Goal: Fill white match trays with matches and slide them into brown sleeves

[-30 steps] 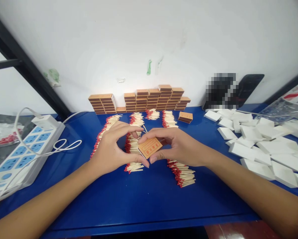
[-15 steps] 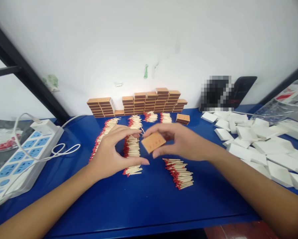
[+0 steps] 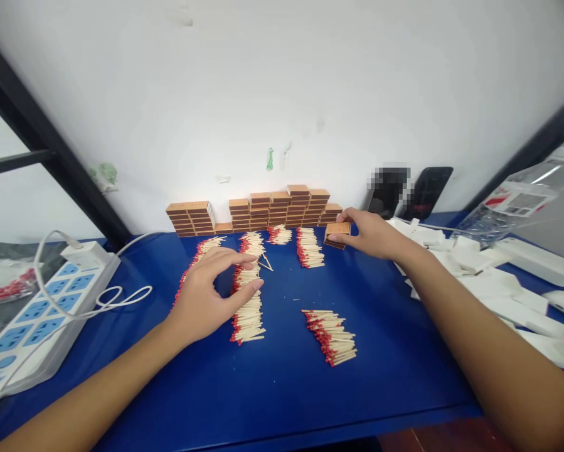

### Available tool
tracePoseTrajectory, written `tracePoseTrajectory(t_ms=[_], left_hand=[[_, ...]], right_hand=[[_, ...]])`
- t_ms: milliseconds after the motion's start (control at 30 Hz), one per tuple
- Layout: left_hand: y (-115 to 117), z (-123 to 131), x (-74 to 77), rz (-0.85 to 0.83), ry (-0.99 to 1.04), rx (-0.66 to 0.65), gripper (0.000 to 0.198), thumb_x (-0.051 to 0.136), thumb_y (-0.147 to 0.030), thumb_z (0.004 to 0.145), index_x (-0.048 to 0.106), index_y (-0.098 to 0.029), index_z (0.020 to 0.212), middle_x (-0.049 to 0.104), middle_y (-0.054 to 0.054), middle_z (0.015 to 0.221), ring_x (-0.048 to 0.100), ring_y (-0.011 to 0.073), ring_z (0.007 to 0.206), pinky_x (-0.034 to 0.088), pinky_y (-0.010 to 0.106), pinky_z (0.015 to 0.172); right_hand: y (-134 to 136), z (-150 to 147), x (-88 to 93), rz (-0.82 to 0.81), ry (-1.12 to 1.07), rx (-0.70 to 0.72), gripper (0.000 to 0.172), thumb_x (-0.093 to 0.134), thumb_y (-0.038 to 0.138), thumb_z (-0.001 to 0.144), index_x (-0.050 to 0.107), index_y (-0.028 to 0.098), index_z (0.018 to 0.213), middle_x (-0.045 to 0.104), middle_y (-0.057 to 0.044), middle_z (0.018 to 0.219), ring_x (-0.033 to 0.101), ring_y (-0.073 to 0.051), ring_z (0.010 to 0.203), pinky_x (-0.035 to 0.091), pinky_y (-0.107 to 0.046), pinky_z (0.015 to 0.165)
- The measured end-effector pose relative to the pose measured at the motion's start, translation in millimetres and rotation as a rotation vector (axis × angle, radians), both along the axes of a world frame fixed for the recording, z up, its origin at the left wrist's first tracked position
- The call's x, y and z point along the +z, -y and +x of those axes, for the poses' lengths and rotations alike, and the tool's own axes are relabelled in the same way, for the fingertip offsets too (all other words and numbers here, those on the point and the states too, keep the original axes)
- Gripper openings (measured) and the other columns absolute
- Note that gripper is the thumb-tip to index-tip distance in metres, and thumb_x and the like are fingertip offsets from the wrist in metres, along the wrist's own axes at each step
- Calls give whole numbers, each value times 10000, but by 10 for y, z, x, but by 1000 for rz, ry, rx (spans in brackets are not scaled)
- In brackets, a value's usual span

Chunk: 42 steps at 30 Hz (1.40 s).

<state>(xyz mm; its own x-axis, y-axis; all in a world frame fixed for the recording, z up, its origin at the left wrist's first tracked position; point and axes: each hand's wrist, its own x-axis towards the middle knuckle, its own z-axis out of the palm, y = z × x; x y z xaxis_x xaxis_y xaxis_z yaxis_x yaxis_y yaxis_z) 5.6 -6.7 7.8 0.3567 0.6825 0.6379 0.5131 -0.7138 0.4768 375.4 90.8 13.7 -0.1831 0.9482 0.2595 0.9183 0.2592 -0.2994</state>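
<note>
My right hand (image 3: 369, 233) pinches an orange-topped matchbox (image 3: 339, 228) between thumb and fingers, at the right end of the stacks by the wall. Under it shows the dark side of another matchbox, partly hidden. Fingers apart and holding nothing, my left hand (image 3: 211, 292) hovers beside a long row of red-tipped matches (image 3: 250, 314). Another match row (image 3: 191, 267) is partly covered by that hand. Shorter match piles lie at the back (image 3: 280, 235), to their right (image 3: 310, 248), and nearer the front (image 3: 331, 339).
Stacked matchboxes (image 3: 276, 210) line the wall. White box pieces (image 3: 489, 285) are heaped on the right, near a plastic bottle (image 3: 512, 198). A power strip (image 3: 41, 314) with a white cable is at left. Two dark phones (image 3: 427, 193) lean on the wall.
My right hand has carried the matchbox back and to the right, onto the matchbox by the stacks. My left hand stays nearly in place, still open. The view has shifted slightly.
</note>
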Motion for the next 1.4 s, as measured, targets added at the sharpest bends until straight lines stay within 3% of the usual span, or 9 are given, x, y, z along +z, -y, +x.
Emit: tracePoseTrajectory(t_ms=[233, 500, 700, 800, 933, 1067, 1233, 1300, 1400], left_hand=[[4, 10, -16, 15, 5, -10, 251, 772, -323, 914, 725, -262, 1153, 772, 40, 1038, 698, 230, 1011, 523, 445, 1002], [-15, -10, -21, 25, -2, 10, 230, 750, -310, 924, 728, -261, 1148, 773, 49, 1035, 699, 236, 1002, 539, 460, 1002], [-37, -27, -38, 26, 7, 18, 223, 728, -290, 940, 729, -259, 1161, 768, 45, 1010, 690, 234, 1009, 533, 463, 1018], [-60, -39, -51, 32, 17, 33, 212, 716, -297, 947, 724, -250, 1153, 766, 45, 986, 683, 237, 991, 541, 454, 979], [-116, -87, -23, 12, 2, 129, 285, 708, -400, 964, 705, -245, 1203, 781, 42, 1023, 665, 262, 1074, 515, 465, 1009], [-252, -234, 44, -4, 14, 259, 424, 671, -486, 980, 649, -244, 1327, 779, 42, 1087, 647, 275, 1121, 484, 464, 1042], [-577, -591, 32, 107, 85, 586, 368, 656, -443, 974, 666, -198, 1249, 764, 73, 1152, 632, 293, 1147, 451, 470, 1098], [-701, -737, -14, 75, 97, 726, 377, 658, -441, 962, 656, -187, 1241, 736, 100, 1229, 608, 304, 1208, 451, 465, 1114], [-823, -878, -96, 41, 98, 803, 435, 668, -449, 945, 623, -160, 1267, 688, 154, 1297, 555, 351, 1295, 420, 512, 1151]], right_hand=[[-50, -9, -96, -59, 23, 2, 618, 762, 489, 843, 582, 150, 1328, 742, -199, 1255, 711, -357, 1106, 549, -431, 910], [-62, -74, -110, -71, 116, 55, 323, 739, 398, 873, 680, 172, 1095, 786, -172, 1103, 728, -336, 986, 516, -378, 811], [10, -93, 50, -5, -107, 116, 377, 733, 533, 853, 716, 192, 1014, 786, -101, 1000, 696, -293, 884, 480, -366, 774], [140, -369, 198, -5, -287, 248, 438, 735, 606, 849, 726, 197, 1003, 768, -85, 1011, 667, -282, 924, 485, -383, 834], [283, -1010, 384, -134, -356, 503, 354, 755, 520, 882, 718, 220, 1066, 754, -70, 1061, 647, -262, 944, 475, -389, 839], [132, -1644, 526, -165, -290, 652, 277, 734, 464, 920, 674, 212, 1017, 707, -57, 1009, 620, -238, 905, 453, -358, 791], [-350, -2232, 651, 107, 89, 489, 221, 659, 390, 1001, 586, 182, 1014, 689, -100, 1033, 597, -229, 878, 439, -339, 758], [-515, -2400, 673, 178, 154, 447, 208, 667, 342, 993, 586, 158, 1048, 677, -156, 1107, 576, -283, 993, 427, -370, 815], [-682, -2555, 664, 238, 209, 417, 234, 669, 302, 985, 586, 121, 1107, 667, -207, 1167, 519, -357, 1144, 400, -429, 902]])
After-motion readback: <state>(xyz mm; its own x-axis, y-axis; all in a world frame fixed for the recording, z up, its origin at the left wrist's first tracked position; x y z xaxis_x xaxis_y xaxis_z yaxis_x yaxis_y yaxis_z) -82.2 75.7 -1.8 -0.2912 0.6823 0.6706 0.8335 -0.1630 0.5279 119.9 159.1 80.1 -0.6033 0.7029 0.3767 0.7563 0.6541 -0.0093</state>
